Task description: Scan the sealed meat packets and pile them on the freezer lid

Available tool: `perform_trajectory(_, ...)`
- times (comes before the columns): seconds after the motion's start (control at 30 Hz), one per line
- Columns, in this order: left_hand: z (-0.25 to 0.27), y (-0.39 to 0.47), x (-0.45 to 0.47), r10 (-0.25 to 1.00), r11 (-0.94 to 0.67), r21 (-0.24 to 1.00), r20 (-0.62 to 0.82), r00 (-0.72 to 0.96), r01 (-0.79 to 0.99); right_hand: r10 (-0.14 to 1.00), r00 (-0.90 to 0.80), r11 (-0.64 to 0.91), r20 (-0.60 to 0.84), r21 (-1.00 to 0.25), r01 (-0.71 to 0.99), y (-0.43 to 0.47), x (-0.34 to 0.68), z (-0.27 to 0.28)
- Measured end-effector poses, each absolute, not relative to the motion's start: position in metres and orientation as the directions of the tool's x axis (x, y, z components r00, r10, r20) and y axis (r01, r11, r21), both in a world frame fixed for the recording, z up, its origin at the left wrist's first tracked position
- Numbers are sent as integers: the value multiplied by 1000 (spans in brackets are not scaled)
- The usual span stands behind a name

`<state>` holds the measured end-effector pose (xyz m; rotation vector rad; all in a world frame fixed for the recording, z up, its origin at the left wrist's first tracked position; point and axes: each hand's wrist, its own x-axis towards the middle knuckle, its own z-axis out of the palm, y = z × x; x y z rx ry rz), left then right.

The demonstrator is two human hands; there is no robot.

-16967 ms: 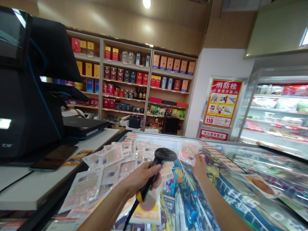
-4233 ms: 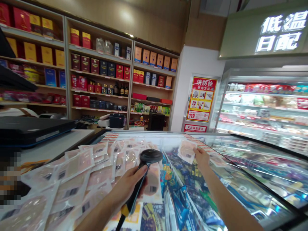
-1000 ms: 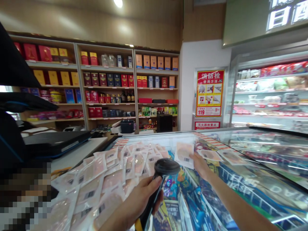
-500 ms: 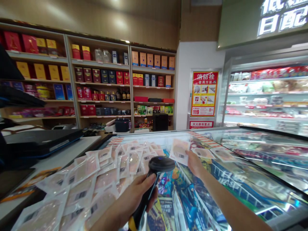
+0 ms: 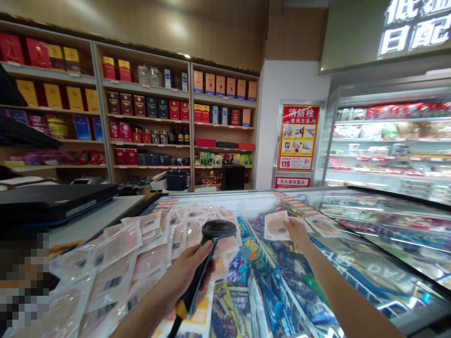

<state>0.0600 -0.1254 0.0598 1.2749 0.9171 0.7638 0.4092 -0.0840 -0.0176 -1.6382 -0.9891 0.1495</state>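
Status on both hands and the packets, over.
Left hand: gripping black scanner. Right hand: pinching one flat packet by its edge. Overlapping packets crowd the left of the glass.

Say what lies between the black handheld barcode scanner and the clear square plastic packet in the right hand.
From scanner to packet, the head view shows some piled clear packets, then, lower down, a white wire divider and blue plastic bags.

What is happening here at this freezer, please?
A person's left grip holds a black-and-yellow handheld scanner. The right grip pinches a flat, square plastic packet with a barcode. Many similar packets overlap on the left side of the glass-topped freezer; at least one more packet lies farther right.
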Motion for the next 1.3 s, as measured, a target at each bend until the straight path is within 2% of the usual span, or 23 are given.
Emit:
perform_trajectory(0.13,62,-126,58,897,134,990,-139,420,40,541,760,-264,360,-785,560,-86,427,-15)
perform_trajectory(0.23,64,-126,58,898,117,992,-123,422,42,580,682,-357,446,-612,705,-88,426,-13)
perform_trajectory(0.4,66,-127,57,886,125,992,-122,448,24,751,428,-334,502,-270,903,-94,384,-6)
perform_trajectory(0.5,65,-127,58,891,133,991,-131,435,26,856,308,-269,415,-151,951,-97,351,-4)
perform_trajectory(0.57,63,-127,58,890,127,991,-131,437,39,898,264,-235,353,-123,964,-99,337,-4)
perform_trajectory(0.8,63,-126,58,892,145,988,-157,425,60,917,292,-248,270,-186,951,-97,347,-11)
perform_trajectory(1.0,65,-121,54,904,96,993,-117,412,72,861,343,-274,375,-226,935,-94,355,-13)
perform_trajectory(1.07,64,-118,52,910,87,994,-108,400,71,864,304,-194,402,-291,937,-93,337,-9)
perform_trajectory(1.2,62,-114,51,914,88,993,-114,388,85,906,165,58,390,-499,865,-89,281,3)
perform_trajectory(1.3,63,-115,50,907,62,994,-93,411,87,917,120,129,381,-566,814,-82,251,9)
